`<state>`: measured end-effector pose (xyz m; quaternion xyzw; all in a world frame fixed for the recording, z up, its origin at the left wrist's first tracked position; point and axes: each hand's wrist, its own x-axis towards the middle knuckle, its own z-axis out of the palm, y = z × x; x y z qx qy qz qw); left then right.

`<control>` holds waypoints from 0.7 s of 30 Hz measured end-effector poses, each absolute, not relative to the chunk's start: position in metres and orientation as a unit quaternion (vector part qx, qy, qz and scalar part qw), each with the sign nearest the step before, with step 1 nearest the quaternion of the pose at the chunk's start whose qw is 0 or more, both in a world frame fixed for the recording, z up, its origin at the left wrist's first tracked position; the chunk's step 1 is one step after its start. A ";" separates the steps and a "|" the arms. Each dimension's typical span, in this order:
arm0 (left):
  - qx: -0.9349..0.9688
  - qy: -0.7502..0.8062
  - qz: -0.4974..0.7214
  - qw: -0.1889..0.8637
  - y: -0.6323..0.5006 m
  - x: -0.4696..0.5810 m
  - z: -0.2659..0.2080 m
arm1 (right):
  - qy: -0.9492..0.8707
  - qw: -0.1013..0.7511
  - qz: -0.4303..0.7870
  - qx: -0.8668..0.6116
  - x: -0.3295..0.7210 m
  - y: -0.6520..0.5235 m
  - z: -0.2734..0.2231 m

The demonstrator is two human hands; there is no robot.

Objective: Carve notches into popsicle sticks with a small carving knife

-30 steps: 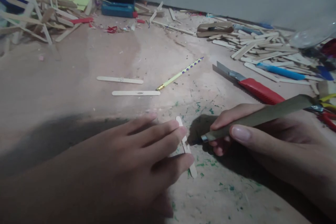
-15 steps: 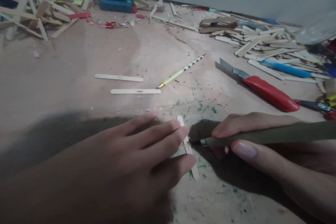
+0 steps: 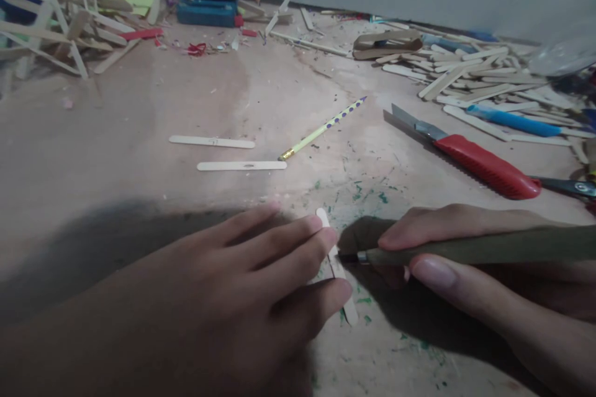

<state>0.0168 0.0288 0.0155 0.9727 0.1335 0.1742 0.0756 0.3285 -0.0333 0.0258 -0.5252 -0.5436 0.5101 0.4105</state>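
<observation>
My left hand point(image 3: 261, 279) presses a wooden craft stick point(image 3: 350, 312) down on the tabletop, its fingertips across the stick and hiding parts of it. Gripped in my right hand point(image 3: 447, 260) is a carving knife point(image 3: 493, 247) with a thick olive-brown handle, a metal collar and a short dark blade. The blade tip meets the right edge of the stick near its middle. Beyond the hands lie two more craft sticks, an upper one point(image 3: 212, 142) and a lower one point(image 3: 228, 166), each with a mark at mid-length. A yellow pencil point(image 3: 321, 130) with purple dots touches or nearly touches the lower one.
A red utility knife point(image 3: 488, 167) lies at the right with its blade out, next to dark scissors point(image 3: 563, 185). Behind it is a pile of craft sticks point(image 3: 493, 77) with a blue pen-like tube point(image 3: 512, 121). Glued stick pieces point(image 3: 69, 25) heap up at the far left.
The whole view has shifted very slightly. Both hands keep their hold, and the blade stays at the stick's edge.
</observation>
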 end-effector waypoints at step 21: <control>0.983 0.119 0.133 0.053 0.031 0.013 0.023 | -0.591 0.355 0.486 -0.536 0.338 -0.009 0.033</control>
